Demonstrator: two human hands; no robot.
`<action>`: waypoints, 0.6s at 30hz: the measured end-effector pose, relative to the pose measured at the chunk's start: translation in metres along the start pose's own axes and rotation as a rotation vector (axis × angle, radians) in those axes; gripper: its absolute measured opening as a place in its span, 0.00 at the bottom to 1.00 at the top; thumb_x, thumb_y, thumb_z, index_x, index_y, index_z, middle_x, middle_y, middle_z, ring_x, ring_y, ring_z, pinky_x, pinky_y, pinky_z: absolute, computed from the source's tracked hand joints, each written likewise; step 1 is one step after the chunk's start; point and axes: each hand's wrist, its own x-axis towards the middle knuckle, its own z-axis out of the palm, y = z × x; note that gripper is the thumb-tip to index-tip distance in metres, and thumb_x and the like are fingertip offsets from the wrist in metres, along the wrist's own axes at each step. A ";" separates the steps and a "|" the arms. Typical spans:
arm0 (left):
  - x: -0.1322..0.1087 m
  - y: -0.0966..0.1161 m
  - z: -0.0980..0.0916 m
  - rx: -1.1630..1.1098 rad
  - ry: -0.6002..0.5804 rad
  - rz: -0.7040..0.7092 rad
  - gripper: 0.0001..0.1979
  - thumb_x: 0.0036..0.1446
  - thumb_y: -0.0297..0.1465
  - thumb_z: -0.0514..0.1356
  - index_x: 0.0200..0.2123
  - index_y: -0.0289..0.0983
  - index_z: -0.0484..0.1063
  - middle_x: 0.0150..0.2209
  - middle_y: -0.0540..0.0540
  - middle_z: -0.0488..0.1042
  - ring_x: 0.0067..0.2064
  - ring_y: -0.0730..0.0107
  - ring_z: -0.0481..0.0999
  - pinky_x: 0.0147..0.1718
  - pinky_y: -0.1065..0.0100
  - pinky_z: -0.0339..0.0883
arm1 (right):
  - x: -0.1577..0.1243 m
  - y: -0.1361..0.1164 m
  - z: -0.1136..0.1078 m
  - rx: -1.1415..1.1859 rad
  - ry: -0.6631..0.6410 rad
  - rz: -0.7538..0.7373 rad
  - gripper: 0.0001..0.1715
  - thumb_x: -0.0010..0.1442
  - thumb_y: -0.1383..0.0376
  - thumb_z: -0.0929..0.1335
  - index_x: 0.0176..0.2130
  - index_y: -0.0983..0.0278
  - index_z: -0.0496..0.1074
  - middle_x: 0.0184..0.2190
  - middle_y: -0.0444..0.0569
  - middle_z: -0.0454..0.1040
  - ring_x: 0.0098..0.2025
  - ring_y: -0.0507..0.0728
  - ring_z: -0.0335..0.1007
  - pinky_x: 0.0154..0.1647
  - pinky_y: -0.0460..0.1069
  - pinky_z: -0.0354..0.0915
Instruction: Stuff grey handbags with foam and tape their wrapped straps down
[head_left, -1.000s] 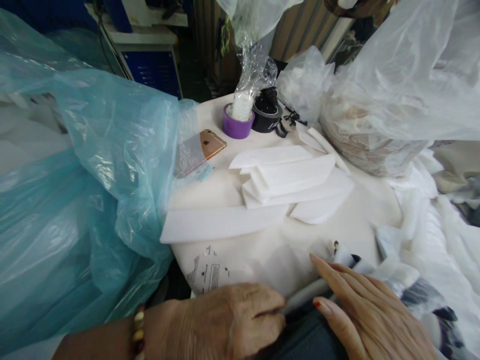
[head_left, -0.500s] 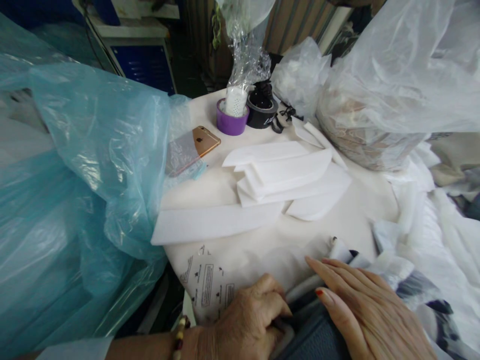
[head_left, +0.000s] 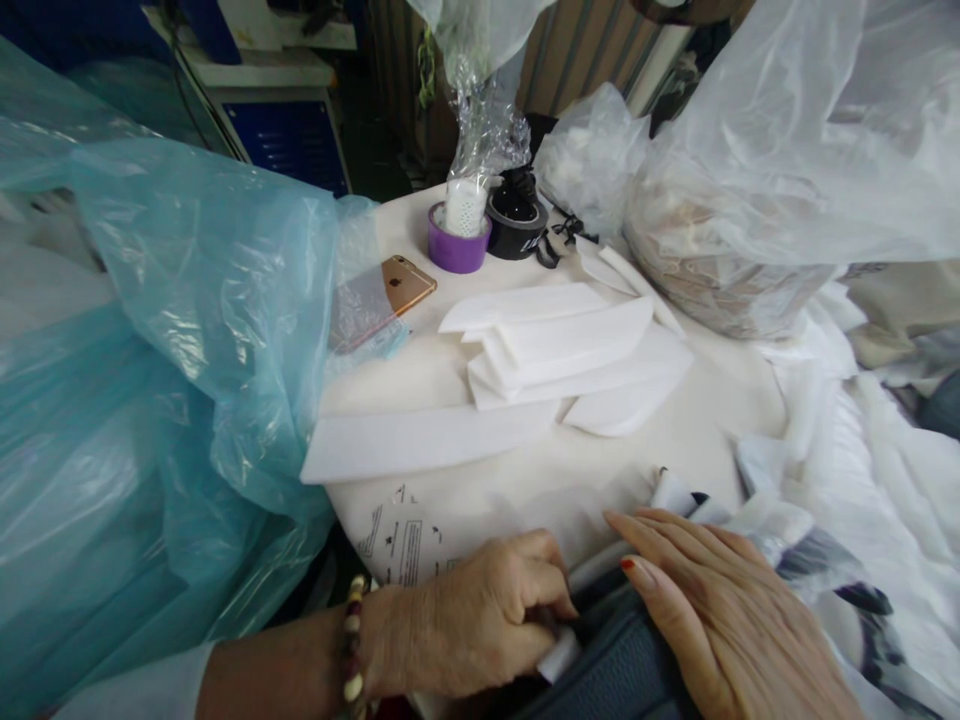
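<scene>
A dark blue-grey textured item [head_left: 615, 650] lies at the bottom edge, partly cut off by the frame. My left hand [head_left: 480, 610], with a beaded bracelet at the wrist, has its fingers curled around a small white piece [head_left: 559, 655] at the item's left side; the fingertips are partly hidden. My right hand [head_left: 720, 610] rests flat over the item's right side, fingers stretched out and the thumb pointing up and left. White foam-like strips [head_left: 570, 345] lie in a loose pile beyond both hands, and a longer white strip [head_left: 427, 440] lies to their left.
A large blue plastic bag [head_left: 187, 400] fills the left. On the pale table surface [head_left: 397, 375] are a gold phone [head_left: 409, 285], purple tape [head_left: 457, 250] and black tape [head_left: 517, 235]. A clear bag [head_left: 720, 230] with contents stands at the right, above crumpled white material [head_left: 877, 480].
My left hand has shifted slightly up and left, its forearm more in view, and the small white piece shows more clearly under its fingers. My right hand stays almost where it was.
</scene>
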 end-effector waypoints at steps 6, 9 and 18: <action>0.022 0.016 0.009 -0.096 0.105 -0.376 0.14 0.40 0.19 0.62 0.14 0.34 0.59 0.22 0.55 0.61 0.25 0.77 0.60 0.23 0.73 0.53 | 0.011 -0.005 -0.007 0.097 0.047 0.068 0.33 0.69 0.63 0.47 0.33 0.60 0.74 0.30 0.45 0.80 0.33 0.53 0.75 0.34 0.50 0.63; 0.026 0.015 0.011 -0.211 0.140 -0.509 0.12 0.35 0.18 0.60 0.14 0.35 0.59 0.17 0.56 0.60 0.22 0.78 0.57 0.20 0.73 0.49 | 0.011 -0.008 -0.005 0.163 0.057 0.132 0.37 0.70 0.62 0.45 0.27 0.59 0.73 0.26 0.43 0.78 0.28 0.53 0.72 0.33 0.51 0.59; 0.012 -0.006 0.027 -0.337 0.405 -0.347 0.11 0.36 0.28 0.63 0.21 0.37 0.60 0.18 0.57 0.59 0.22 0.78 0.57 0.21 0.75 0.52 | 0.000 -0.016 0.003 0.281 -0.131 0.359 0.24 0.68 0.56 0.56 0.30 0.60 0.73 0.28 0.46 0.74 0.36 0.55 0.68 0.43 0.52 0.53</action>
